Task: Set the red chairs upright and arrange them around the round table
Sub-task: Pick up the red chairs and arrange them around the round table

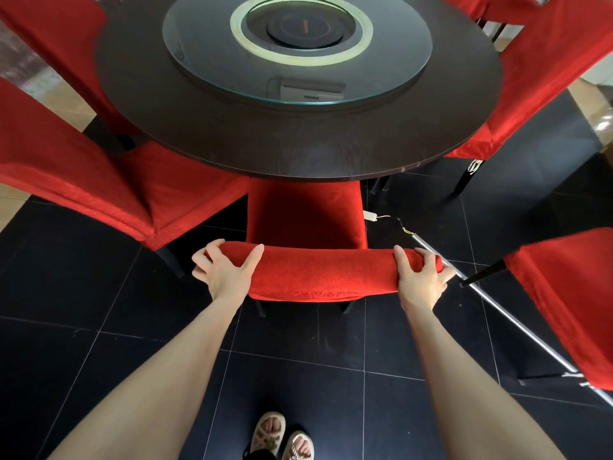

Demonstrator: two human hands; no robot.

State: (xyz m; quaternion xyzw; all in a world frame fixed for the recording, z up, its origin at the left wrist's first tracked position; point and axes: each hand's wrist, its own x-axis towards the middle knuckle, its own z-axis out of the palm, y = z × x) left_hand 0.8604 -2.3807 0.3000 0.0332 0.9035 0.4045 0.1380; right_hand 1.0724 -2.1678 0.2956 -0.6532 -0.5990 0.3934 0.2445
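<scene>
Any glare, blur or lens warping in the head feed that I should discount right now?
Head view: left hand, right hand and the chair back they grip are sharp and evenly lit. Head view: the glass turntable shows pale reflections near its front edge. Head view: wide-angle bending stretches the side chairs at both frame edges, so their lean is unreliable.

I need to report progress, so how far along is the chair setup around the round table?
Done: the left chair and right chair stand upright at the round table. In hand: left hand and right hand grip the middle chair by its backrest, seat tucked under. Left: the lower-right chair sits away from the table, apparently tipped.
</scene>
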